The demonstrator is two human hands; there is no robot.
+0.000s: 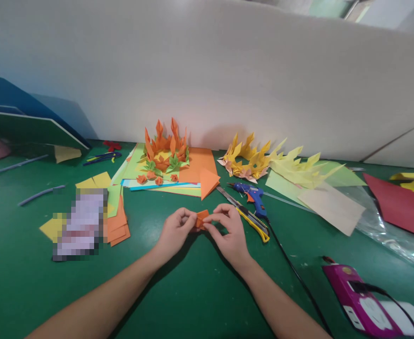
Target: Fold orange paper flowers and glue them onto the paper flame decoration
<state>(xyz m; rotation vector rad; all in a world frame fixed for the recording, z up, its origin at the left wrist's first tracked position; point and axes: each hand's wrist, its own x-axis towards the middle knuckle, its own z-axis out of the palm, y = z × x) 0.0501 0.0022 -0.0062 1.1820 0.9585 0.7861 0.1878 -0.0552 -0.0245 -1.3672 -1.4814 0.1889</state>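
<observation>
Both my hands meet over the green table (200, 292) on a small folded orange paper piece (202, 219). My left hand (176, 231) pinches its left side with curled fingers. My right hand (228, 231) pinches its right side, thumb and forefinger closed on the paper. Beyond the hands lie an orange folded triangle (208, 181) and an orange paper crown (164, 146) with small green and orange paper flowers, set on orange and light green sheets.
A yellow utility knife (252, 221) and a blue glue gun (252, 195) with a black cord lie right of my hands. A yellow paper crown (249, 157), pale sheets, red paper (401, 207) and a purple power strip (358, 296) sit further right. Orange and yellow squares (117, 223) lie left.
</observation>
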